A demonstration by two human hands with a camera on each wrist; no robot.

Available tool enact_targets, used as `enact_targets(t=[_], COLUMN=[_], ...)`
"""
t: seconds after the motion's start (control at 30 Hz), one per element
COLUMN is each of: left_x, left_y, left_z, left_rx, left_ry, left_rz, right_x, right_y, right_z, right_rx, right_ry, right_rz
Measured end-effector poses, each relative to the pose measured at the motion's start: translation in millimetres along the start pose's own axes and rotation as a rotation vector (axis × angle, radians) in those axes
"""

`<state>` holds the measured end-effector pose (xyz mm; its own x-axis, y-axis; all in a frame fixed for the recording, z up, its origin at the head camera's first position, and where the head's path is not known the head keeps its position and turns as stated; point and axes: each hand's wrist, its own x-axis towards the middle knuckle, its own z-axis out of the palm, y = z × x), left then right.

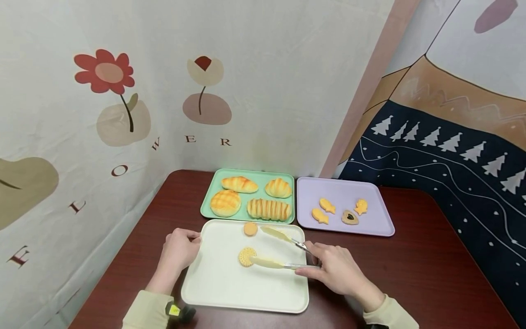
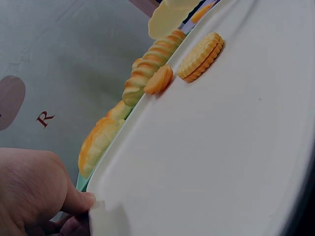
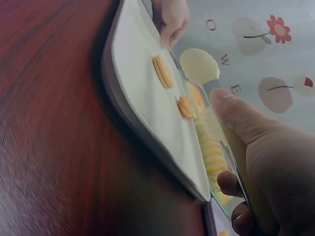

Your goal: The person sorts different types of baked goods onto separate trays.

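Note:
My left hand (image 1: 181,249) pinches the left rim of the white tray (image 1: 222,288) between thumb and fingers. In my right hand (image 1: 334,267) is a pair of tongs (image 1: 293,265) with pale yellow tips, held with its arms spread apart. One tip overlaps the edge of a round scalloped sandwich biscuit (image 1: 245,257) in the head view; the other is beside a smaller round orange-brown biscuit (image 1: 250,229) near the tray's far rim. From the left wrist, the sandwich biscuit (image 2: 201,57) lies flat on the tray and the tongs' tip (image 2: 167,19) shows above the far rim.
Behind the white tray is a green tray (image 1: 242,218) bearing several breads, among them a croissant (image 1: 278,188) and a ridged roll (image 1: 269,209). To its right, a lilac tray (image 1: 341,185) carries fish-shaped biscuits (image 1: 327,205) and a heart biscuit (image 1: 349,217). Printed curtains hang behind the table.

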<state>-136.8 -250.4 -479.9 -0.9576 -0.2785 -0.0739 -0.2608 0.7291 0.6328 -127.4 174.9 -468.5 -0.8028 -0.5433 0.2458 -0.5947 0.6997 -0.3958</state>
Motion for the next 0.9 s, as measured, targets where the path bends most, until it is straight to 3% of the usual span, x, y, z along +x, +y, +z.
enact_targets(t=[0.23, 0.53, 0.9], left_x=[1.5, 1.8, 1.5], left_y=[-0.6, -0.9, 0.2], left_z=[0.8, 0.1, -0.6], left_rx=[-0.003, 0.003, 0.003], left_ry=[0.005, 0.008, 0.007], left_rz=[0.011, 0.006, 0.014], right_x=[0.7, 3.7, 4.2], right_y=[-4.3, -11.0, -13.1], right_z=[10.6, 19.3, 20.9], right_rx=[-0.012, -0.047, -0.088], right_ry=[-0.051, -0.051, -0.034], right_rz=[-0.017, -0.1, -0.111])
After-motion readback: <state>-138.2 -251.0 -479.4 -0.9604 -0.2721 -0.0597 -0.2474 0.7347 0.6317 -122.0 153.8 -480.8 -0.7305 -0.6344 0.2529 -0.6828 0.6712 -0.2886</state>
